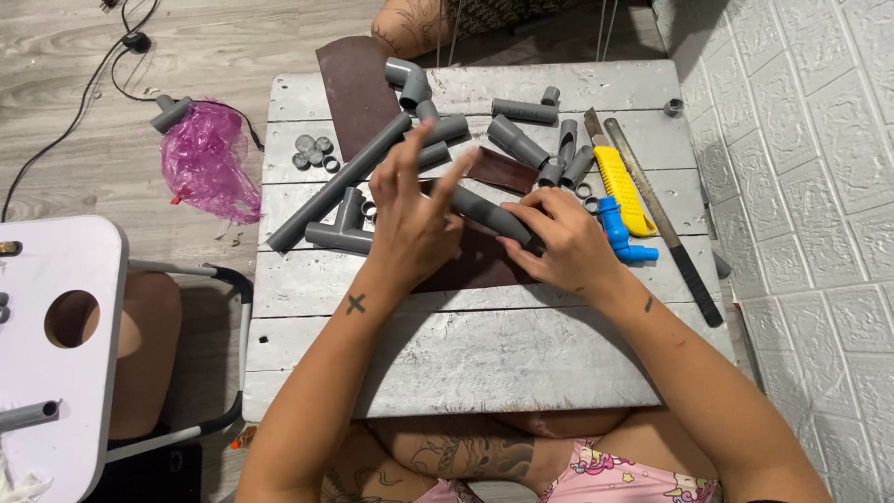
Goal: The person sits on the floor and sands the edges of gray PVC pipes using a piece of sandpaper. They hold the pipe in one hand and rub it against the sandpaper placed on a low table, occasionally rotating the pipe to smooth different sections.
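I see the scene evenly and brightly lit, with soft light that seems to come from above. My hands [494, 233] cast only faint, blurred shadows on the pale tabletop [484, 354]. There is no strong glare. Focus is sharp in the middle; my left fingertips are slightly motion-blurred. The white wall [819, 168] bends at the edge from wide-angle distortion.
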